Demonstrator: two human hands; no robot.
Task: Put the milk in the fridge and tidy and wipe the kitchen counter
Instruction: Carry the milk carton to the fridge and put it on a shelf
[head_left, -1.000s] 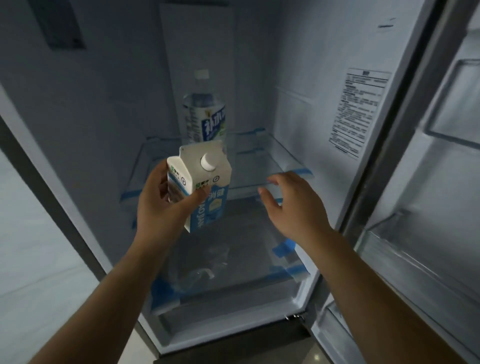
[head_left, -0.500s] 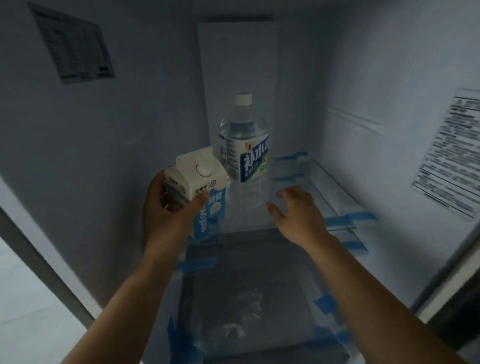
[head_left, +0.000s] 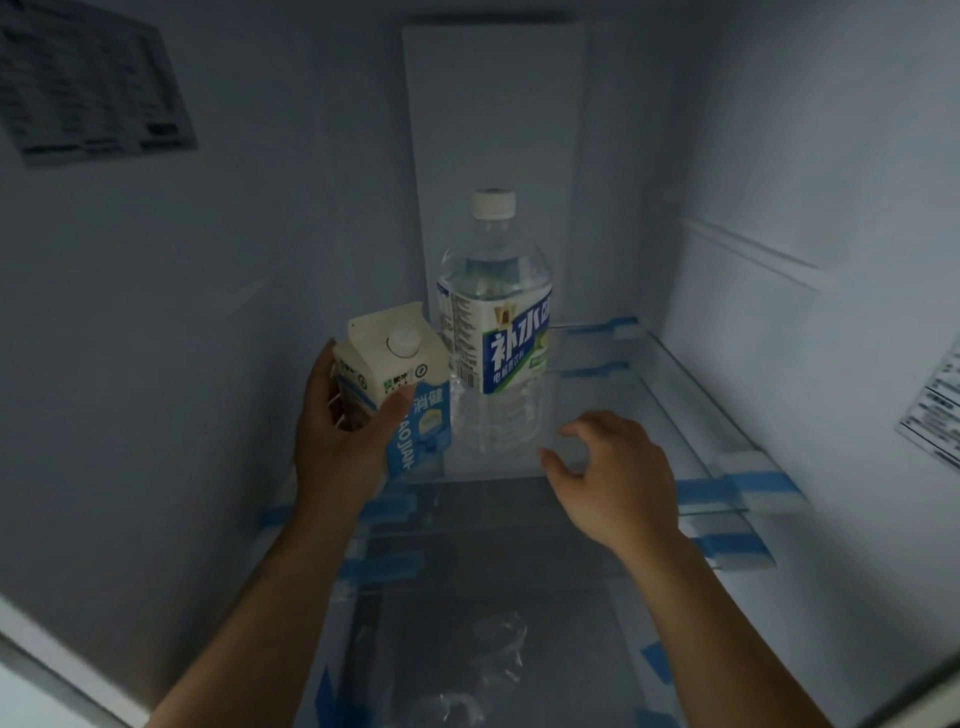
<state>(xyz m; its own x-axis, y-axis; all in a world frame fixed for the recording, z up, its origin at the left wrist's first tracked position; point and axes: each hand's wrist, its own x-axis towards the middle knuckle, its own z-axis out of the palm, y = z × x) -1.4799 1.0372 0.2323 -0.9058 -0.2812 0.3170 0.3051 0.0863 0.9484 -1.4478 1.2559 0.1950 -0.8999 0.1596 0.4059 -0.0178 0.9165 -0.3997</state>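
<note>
A white and blue milk carton (head_left: 402, 374) with a round white cap is held by my left hand (head_left: 343, 436), fingers wrapped around its left side. The carton is inside the fridge, upright and slightly tilted, over the left part of a glass shelf (head_left: 623, 415); whether its base touches the shelf I cannot tell. My right hand (head_left: 608, 478) hovers open over the shelf's front edge, holding nothing, a little right of the carton.
A large clear water bottle (head_left: 496, 343) with a blue and white label stands on the same shelf, right beside the carton. A lower glass shelf (head_left: 467, 597) with blue tape strips lies below. Fridge walls close in left and right.
Both hands have moved deeper into the fridge, and the view has closed in. The carton is now beside the water bottle at shelf level.
</note>
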